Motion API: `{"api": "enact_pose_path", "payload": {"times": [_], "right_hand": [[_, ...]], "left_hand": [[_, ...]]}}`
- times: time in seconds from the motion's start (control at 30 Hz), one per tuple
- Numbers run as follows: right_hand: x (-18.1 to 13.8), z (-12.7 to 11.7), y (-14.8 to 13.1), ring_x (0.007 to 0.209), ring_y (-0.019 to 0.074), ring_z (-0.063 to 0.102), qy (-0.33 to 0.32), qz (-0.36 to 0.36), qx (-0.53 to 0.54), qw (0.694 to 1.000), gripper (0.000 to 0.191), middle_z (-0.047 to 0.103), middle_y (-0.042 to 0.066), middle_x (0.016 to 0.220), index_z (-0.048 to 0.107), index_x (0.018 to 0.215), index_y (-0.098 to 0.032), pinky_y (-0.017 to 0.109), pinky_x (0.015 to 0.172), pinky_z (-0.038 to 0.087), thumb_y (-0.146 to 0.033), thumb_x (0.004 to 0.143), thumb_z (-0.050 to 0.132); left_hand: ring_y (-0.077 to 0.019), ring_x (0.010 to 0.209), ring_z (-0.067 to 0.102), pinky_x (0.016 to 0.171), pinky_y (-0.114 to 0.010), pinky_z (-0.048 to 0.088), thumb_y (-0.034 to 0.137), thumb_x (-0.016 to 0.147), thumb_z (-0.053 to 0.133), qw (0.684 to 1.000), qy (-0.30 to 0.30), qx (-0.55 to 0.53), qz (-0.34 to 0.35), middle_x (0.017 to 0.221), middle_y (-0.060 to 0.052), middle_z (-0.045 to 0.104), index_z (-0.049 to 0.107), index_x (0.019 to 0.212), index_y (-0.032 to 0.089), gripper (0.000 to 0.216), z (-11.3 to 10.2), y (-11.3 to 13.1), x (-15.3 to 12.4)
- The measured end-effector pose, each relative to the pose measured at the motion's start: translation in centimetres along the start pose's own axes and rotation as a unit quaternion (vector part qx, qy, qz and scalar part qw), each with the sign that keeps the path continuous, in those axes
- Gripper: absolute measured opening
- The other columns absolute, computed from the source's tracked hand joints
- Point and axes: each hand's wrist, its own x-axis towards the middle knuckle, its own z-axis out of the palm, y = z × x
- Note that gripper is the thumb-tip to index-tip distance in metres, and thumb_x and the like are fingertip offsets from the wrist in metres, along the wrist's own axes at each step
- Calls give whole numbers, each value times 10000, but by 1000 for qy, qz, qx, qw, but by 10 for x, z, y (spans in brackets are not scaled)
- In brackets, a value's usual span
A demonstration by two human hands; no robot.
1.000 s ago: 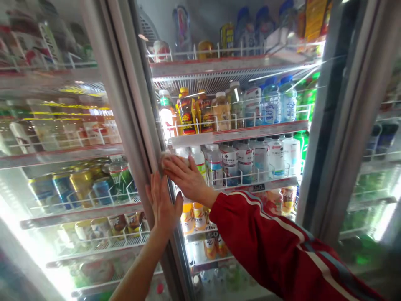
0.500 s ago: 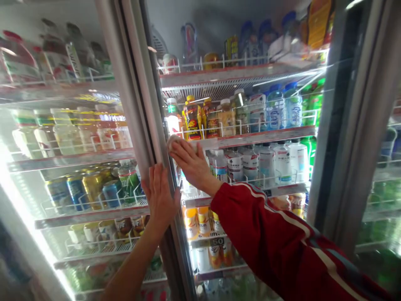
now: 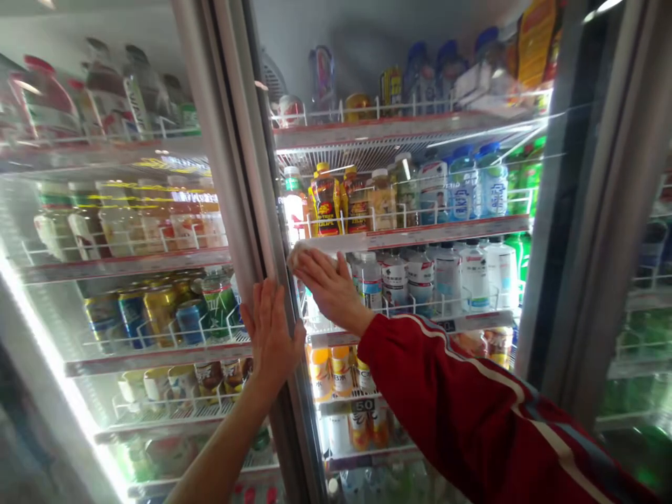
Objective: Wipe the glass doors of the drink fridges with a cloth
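Observation:
My left hand rests against the metal frame between two glass doors of a drinks fridge, its fingers outstretched and pointing up. To the right of it, my right hand, in a red sleeve with pale stripes, lies against the right glass door near its left edge. Under its fingertips is a whitish wiping cloth, pressed to the glass; most of the cloth is hidden by the fingers. Behind the glass, close to this hand, stand yellow-capped bottles and clear bottles with white labels.
Behind the left door, shelves hold several cans and bottles. Blue-capped bottles stand on the right side's second shelf. Another dark upright door frame stands at the right. A bright light strip runs down the left.
My right hand and the cloth have slid slightly down the glass. My left hand stays at the frame. The whole view has shifted a little.

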Motion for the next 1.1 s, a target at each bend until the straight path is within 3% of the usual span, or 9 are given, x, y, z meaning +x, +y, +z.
{"api": "enact_pose_path", "payload": {"times": [0.1,0.2,0.27,0.5,0.6,0.73,0.83,1.1], "right_hand": [[47,-1,17,1418,186,243,24,35,-14,999,418,394,30,1479,462,1333,-255,511,1170,-74,-168,936,364],[69,-3,24,1413,201,255,30,49,-13,998,420,376,36,1489,453,1341,-252,538,1163,-56,-175,942,346],[63,-3,21,1419,207,240,21,41,-8,999,415,368,45,1493,456,1340,-244,540,1164,-42,-186,943,351],[-9,1,-2,1433,183,195,11,-49,-2,999,389,412,29,1468,504,1289,-248,505,1177,-35,-180,913,427],[-2,-2,10,1429,178,210,13,-44,-7,999,403,418,22,1464,481,1310,-265,514,1175,-25,-184,919,424],[41,-14,45,1437,184,185,11,51,-15,999,460,369,18,1493,439,1353,-283,524,1171,-3,-155,912,404],[56,-22,61,1434,191,196,33,81,-25,996,451,364,29,1496,466,1334,-269,517,1169,-11,-154,903,408],[4,-30,71,1440,173,159,78,28,-58,995,439,463,69,1426,500,1305,-226,478,1164,-28,-141,879,435]], "left_hand": [[-273,1434,127,1165,-509,48,244,814,551,1000,9,7,5,1542,-130,202,156,1477,201,772,0,0,14],[-264,1436,121,1169,-494,35,241,813,552,1000,18,16,8,1542,-131,200,155,1477,195,774,2,0,24],[-262,1437,121,1169,-494,40,242,816,546,1000,21,18,9,1542,-131,202,153,1477,194,770,2,-1,24],[-271,1430,157,1162,-519,80,260,824,549,1000,17,16,7,1526,-139,247,191,1467,199,739,3,0,19],[-259,1432,154,1167,-503,75,242,819,552,999,30,8,25,1530,-133,239,203,1462,200,734,5,5,32],[-241,1436,138,1170,-491,48,219,820,536,997,54,-1,47,1528,-134,243,219,1453,189,708,14,13,58],[-238,1436,139,1171,-489,39,204,815,529,996,64,-5,66,1516,-143,269,226,1448,171,702,25,17,74],[-229,1425,185,1172,-489,-2,211,818,518,998,22,-18,55,1502,-129,308,331,1399,170,612,53,27,80]]}}
